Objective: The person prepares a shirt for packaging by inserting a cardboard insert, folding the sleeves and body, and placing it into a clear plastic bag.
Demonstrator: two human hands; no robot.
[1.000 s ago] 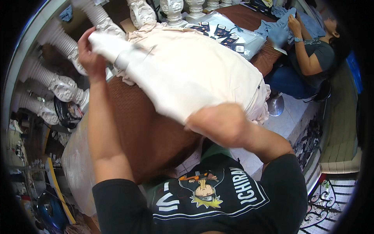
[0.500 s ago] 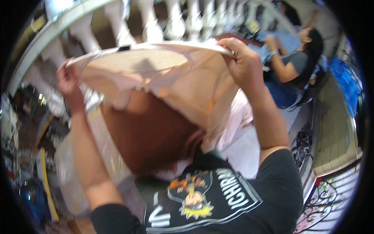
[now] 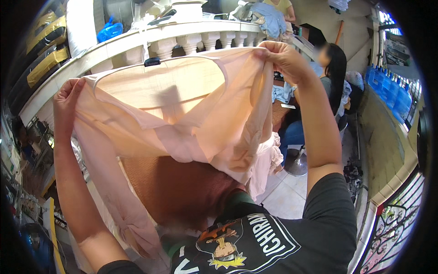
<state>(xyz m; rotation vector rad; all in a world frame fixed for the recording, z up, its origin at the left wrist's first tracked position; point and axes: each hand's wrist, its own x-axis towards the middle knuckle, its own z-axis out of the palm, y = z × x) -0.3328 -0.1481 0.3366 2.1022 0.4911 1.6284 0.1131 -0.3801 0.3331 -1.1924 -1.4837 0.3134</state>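
1. Up at chest height, in front of a white balustrade [image 3: 182, 43], a pale pink garment [image 3: 182, 114] was stretched between both raised hands, likely so that light came through the thin cloth and its shape could be seen.
2. The left hand [image 3: 66, 98] had its fingers clamped on one top corner of the garment, arm lifted straight up.
3. The right hand [image 3: 283, 57] had its fingers pinched shut on the opposite corner, held slightly higher, so the upper hem ran taut and the loose sleeves hung down.
4. Under the hanging cloth lay a brown worktop [image 3: 182, 192], partly covered by the garment's lower folds.
5. A small dark rectangular label [image 3: 152, 61] sat at the middle of the top hem.
6. Farther off, a blue plastic bag [image 3: 109, 29] lay on the balustrade's rail at upper left, and blue water jugs [image 3: 388, 89] stood stacked at right.
7. A seated person [image 3: 331, 77] was working nearby.
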